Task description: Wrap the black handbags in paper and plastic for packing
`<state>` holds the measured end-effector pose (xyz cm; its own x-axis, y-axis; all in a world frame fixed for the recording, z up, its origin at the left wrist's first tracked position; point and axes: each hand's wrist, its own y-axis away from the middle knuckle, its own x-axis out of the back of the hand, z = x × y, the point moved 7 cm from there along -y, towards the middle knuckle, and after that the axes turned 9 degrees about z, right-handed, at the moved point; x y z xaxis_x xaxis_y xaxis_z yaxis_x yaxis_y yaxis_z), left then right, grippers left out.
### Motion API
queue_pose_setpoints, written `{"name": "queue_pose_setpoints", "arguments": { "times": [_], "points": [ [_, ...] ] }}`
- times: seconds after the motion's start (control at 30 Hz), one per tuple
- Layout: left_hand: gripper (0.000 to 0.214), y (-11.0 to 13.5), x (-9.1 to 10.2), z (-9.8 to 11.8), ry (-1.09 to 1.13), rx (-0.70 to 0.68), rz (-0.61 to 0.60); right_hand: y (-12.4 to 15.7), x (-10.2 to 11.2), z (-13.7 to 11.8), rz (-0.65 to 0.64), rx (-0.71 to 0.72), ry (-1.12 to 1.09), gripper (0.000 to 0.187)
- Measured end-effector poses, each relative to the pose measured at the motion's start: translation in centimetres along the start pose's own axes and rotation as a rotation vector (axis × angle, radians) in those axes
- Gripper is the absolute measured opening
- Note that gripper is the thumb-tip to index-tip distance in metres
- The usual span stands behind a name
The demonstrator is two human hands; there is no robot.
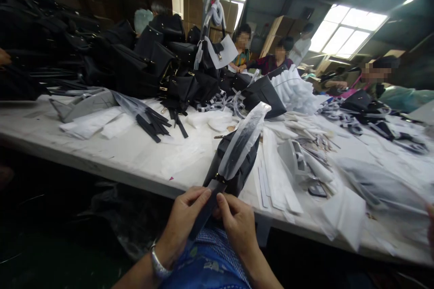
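A black handbag (244, 176) rests at the table's front edge, straight ahead of me. Translucent plastic wrap (239, 146) covers its upper handle or strap. From a metal fitting on the bag, a dark strap (204, 211) runs down toward my lap. My left hand (190, 210) pinches one edge of this strap between thumb and fingers. On the opposite edge, my right hand (235, 216) grips the same strap with its thumb on top; its other fingers are partly hidden.
Many black bags (149, 63) are heaped at the back left of the white table (149, 158). Dark strips (154, 122) lie left of centre. White padding sheets (280, 176), a phone-like dark object (317, 190) and plastic bags (379, 185) spread rightward. Several people sit or stand beyond.
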<state>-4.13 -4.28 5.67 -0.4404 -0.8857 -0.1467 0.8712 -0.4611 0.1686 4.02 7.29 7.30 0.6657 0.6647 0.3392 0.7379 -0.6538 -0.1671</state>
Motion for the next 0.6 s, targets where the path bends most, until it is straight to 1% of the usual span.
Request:
{"name": "queue_pose_setpoints", "arguments": {
  "times": [0.07, 0.13, 0.23, 0.33, 0.43, 0.53, 0.6],
  "points": [
    [0.031, -0.2, -0.2, 0.1, -0.017, -0.032, 0.017, -0.2, 0.0, 0.5, -0.011, -0.105, -0.051, 0.038],
    [0.035, -0.3, 0.0, -0.3, -0.007, -0.037, 0.043, -0.4, -0.3, 0.9, -0.019, -0.178, -0.111, 0.038],
    [0.041, -0.2, 0.7, -1.9, 0.003, -0.021, 0.088, -0.8, -0.8, 1.1, -0.005, -0.211, -0.158, 0.037],
    [0.037, 0.0, 1.3, -2.9, -0.070, -0.063, 0.094, -0.8, -1.2, 1.4, 0.026, -0.236, -0.185, 0.038],
    [0.027, 0.5, 1.9, -2.2, -0.167, -0.208, 0.149, -0.7, -1.5, 1.5, 0.048, -0.256, -0.203, 0.039],
    [0.016, 1.3, 2.2, -0.4, -0.289, -0.440, 0.230, -0.7, -1.8, 1.7, 0.057, -0.271, -0.237, 0.040],
    [0.017, 2.0, 2.0, 0.7, -0.369, -0.618, 0.230, -0.7, -2.0, 2.0, 0.050, -0.300, -0.279, 0.041]
  ]
}}
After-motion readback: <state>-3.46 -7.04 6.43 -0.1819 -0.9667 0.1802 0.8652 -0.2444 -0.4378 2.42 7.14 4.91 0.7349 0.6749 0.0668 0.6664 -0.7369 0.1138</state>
